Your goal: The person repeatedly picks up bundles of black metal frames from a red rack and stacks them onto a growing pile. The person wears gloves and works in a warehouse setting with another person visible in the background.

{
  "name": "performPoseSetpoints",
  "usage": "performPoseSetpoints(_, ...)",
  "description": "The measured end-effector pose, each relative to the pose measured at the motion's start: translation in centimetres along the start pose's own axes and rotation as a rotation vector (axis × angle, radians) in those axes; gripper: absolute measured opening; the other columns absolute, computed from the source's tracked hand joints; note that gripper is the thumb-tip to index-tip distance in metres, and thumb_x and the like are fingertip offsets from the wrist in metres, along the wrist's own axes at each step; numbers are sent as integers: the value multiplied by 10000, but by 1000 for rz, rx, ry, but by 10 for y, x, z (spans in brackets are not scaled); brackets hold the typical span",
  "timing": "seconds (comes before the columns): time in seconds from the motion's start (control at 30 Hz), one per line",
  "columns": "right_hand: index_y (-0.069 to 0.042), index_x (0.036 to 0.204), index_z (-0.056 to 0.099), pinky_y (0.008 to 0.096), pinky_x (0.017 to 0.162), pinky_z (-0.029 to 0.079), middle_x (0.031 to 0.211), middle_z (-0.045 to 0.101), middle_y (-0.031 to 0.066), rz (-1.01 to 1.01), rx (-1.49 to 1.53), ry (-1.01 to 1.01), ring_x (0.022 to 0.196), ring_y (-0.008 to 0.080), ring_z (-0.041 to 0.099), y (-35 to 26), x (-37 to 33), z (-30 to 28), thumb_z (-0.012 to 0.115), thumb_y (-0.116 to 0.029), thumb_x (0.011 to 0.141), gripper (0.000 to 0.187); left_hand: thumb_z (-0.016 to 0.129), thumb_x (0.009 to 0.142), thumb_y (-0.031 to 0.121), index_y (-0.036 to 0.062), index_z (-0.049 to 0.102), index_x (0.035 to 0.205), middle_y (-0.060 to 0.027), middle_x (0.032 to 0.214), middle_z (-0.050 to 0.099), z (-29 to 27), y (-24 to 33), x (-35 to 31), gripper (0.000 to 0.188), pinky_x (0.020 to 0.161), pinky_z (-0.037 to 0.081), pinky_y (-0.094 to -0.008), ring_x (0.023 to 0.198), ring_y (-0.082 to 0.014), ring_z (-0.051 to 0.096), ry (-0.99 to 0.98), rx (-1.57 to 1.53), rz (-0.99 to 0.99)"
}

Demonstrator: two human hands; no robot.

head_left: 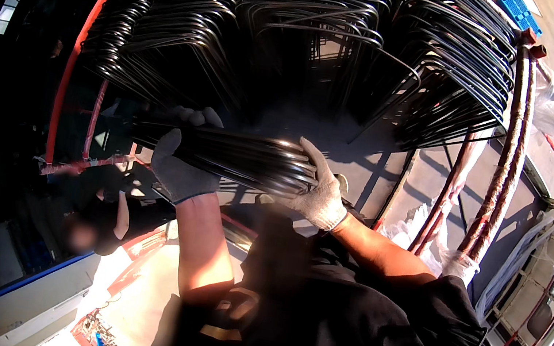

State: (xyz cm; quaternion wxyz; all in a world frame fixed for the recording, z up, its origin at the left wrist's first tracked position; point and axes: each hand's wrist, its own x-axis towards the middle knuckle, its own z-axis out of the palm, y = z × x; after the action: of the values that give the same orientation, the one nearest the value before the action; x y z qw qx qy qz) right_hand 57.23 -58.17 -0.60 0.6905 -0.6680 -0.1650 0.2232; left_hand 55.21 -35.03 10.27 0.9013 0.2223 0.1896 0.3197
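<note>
Clearly, dense rows of dark, bent metal rods (459, 64) already stand beyond the hands, while one glossy black bundle of metal rods (242, 158) is still unplaced, held crosswise before the person's body. Both sets of fingers grasp it: the grey-gloved left hand (181, 177) cups it, fingertips showing on its far side; the grey-gloved right hand (323, 196) clasps the other end, thumb raised. How many bundles remain, I can't tell
</note>
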Motion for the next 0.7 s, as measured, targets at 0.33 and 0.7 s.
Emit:
performPoseSetpoints(0.33,-42,1497,510,362,1085,537,1383,664,166,240,-394,232,1291,290,659,60,149,-113,842,-56,782,788,579,785,2,-26,639,1101,-177,1050,693,-22,-187,191,323,1110,532,-557,1061,-377,678,93,-48,-366)
performPoseSetpoints(0.7,-91,1498,543,554,1134,397,1462,569,165,-250,-1236,515,1356,415,508,45,208,-237,765,-279,913,653,798,693,-100,-81,709,1194,-222,1177,740,-18,-244,274,509,1000,572,-350,1085,-252,714,-117,1692,12)
